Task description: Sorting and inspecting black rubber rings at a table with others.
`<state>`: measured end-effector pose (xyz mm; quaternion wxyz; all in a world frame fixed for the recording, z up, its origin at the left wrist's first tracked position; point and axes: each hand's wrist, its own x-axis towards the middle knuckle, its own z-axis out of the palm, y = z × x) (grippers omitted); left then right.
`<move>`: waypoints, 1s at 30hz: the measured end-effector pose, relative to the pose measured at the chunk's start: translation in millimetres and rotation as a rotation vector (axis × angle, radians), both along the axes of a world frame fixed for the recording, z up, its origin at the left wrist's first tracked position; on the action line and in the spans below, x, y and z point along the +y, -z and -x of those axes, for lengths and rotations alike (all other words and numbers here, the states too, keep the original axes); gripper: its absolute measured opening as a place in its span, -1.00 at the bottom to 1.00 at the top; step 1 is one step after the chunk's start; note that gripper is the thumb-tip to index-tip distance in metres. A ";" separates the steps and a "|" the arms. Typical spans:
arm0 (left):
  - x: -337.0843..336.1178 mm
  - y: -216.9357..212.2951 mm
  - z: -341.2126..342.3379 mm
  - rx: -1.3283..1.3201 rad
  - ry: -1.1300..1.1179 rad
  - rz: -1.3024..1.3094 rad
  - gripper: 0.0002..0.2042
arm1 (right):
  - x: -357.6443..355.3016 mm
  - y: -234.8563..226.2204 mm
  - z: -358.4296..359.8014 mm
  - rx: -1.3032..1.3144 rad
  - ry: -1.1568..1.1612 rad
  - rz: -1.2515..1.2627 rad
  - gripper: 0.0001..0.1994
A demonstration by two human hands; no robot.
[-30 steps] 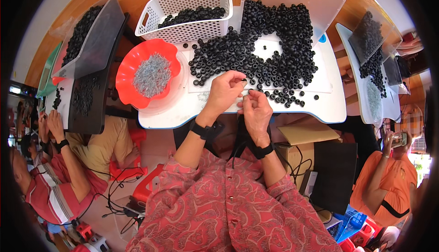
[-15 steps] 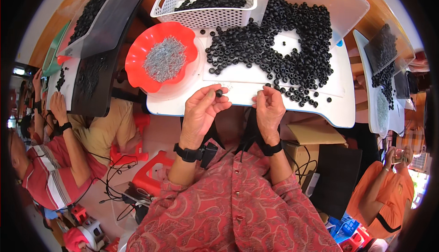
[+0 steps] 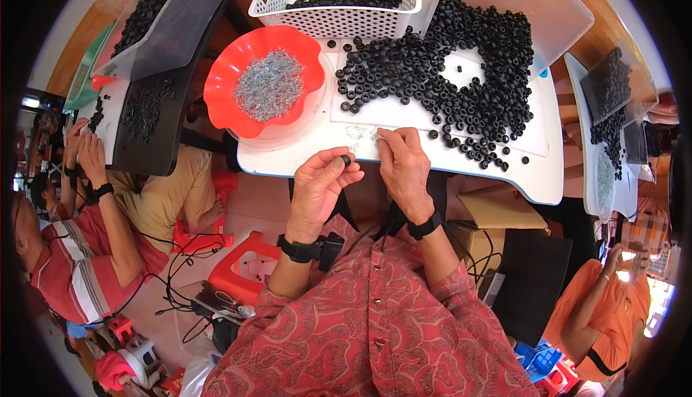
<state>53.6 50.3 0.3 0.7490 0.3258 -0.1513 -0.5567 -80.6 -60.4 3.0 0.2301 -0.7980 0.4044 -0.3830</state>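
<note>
The red bowl (image 3: 218, 98) stands on the white table (image 3: 270, 158), and a heap of small grey pieces (image 3: 270, 83) lies inside it. To the right of the bowl, and nearer to the person, is the left hand (image 3: 317, 186). This hand grips one black ring (image 3: 345, 160) between the thumb and the fingers, just beyond the table's front edge. The right hand (image 3: 405, 170) is farther to the right of the bowl, apart from the left hand. Its fingers are bent, with the tips low over the table; whether they pinch something, one cannot tell. Near these tips, also right of the bowl, a few loose bits (image 3: 358, 134) are scattered on the table. Many other black rings (image 3: 382, 73) are spread to the right of the bowl. Behind the bowl and to its right is a white basket (image 3: 339, 22), which contains more black rings.
</note>
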 end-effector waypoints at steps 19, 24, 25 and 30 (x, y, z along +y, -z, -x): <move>-15.6 1.5 16.2 0.017 0.021 -0.059 -0.74 | 15.0 -21.4 14.7 -0.106 -0.161 -0.037 -0.92; -18.2 6.5 18.1 0.012 0.024 -0.047 -0.74 | 20.1 -28.2 14.9 -0.097 -0.230 -0.027 -0.91; -18.5 6.8 18.1 0.004 0.026 -0.045 -0.73 | 20.4 -28.4 14.8 -0.078 -0.247 -0.016 -0.91; -17.2 6.9 17.9 -0.012 0.024 -0.061 -0.74 | 21.9 -28.8 15.8 -0.022 -0.255 -0.026 -0.91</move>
